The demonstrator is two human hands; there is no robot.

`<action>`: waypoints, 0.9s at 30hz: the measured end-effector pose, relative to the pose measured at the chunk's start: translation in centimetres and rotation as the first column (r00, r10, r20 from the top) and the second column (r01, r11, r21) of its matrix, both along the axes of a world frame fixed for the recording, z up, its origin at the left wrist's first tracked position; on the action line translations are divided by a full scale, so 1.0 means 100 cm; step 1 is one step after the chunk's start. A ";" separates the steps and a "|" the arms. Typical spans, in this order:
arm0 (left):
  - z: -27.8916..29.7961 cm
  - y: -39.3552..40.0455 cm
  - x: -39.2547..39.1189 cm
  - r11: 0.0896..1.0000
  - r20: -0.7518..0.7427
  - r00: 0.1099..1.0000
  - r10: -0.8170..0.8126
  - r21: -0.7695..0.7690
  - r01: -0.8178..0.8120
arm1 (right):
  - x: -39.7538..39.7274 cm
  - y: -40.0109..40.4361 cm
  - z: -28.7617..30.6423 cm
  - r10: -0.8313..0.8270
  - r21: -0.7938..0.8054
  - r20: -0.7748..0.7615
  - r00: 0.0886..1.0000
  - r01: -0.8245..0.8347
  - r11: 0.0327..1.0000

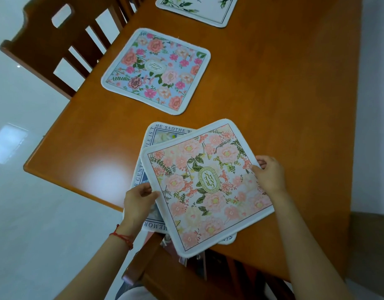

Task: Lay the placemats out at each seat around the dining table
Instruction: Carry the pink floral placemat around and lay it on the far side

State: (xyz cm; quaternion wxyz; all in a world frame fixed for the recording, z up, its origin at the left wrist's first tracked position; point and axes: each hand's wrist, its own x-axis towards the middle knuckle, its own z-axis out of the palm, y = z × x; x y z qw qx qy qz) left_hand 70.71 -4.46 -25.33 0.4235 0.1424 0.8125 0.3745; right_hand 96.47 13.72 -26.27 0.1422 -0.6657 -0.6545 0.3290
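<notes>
A peach floral placemat (208, 187) lies on top of a lettered white placemat (149, 137) at the near end of the wooden dining table (284, 105). My left hand (139, 202) grips the stack at its left edge, thumb on top. Over on the floral mat's right corner, my right hand (269, 174) pinches the edge. A blue floral placemat (156, 70) lies flat at the left side seat. A white placemat with green leaves (197, 9) lies farther up, partly cut off by the frame's top.
A wooden chair (52, 46) stands at the table's left side behind the blue mat. Another chair's back (165, 271) is under the held mats at the near end. Pale glossy floor (24, 191) lies on the left, a wall on the right.
</notes>
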 end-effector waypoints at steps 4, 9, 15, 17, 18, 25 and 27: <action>0.004 0.005 -0.001 0.999 0.024 0.999 0.033 0.026 -0.033 | 0.004 -0.002 0.000 -0.044 0.009 -0.062 0.997 0.045 0.999; 0.010 0.009 -0.003 0.993 0.050 0.996 0.077 0.087 -0.081 | 0.006 -0.007 0.007 -0.091 -0.005 -0.109 0.990 0.091 0.996; 0.018 0.018 -0.013 0.985 0.051 0.995 0.081 0.147 -0.088 | 0.005 -0.017 0.017 -0.176 -0.066 -0.162 0.971 0.167 0.984; 0.022 0.022 -0.020 0.984 0.053 0.996 0.072 0.161 -0.080 | 0.004 -0.020 0.019 -0.211 -0.083 -0.175 0.962 0.199 0.976; 0.024 0.024 -0.024 0.983 0.057 0.997 0.060 0.168 -0.069 | 0.004 -0.022 0.021 -0.227 -0.089 -0.184 0.956 0.213 0.973; 0.045 0.048 -0.052 0.968 0.046 0.998 -0.039 0.250 0.027 | -0.006 -0.038 0.054 -0.341 -0.128 -0.259 0.904 0.317 0.940; 0.054 0.054 -0.058 0.957 0.010 0.995 -0.097 0.275 0.090 | -0.010 -0.047 0.066 -0.363 -0.126 -0.283 0.888 0.341 0.932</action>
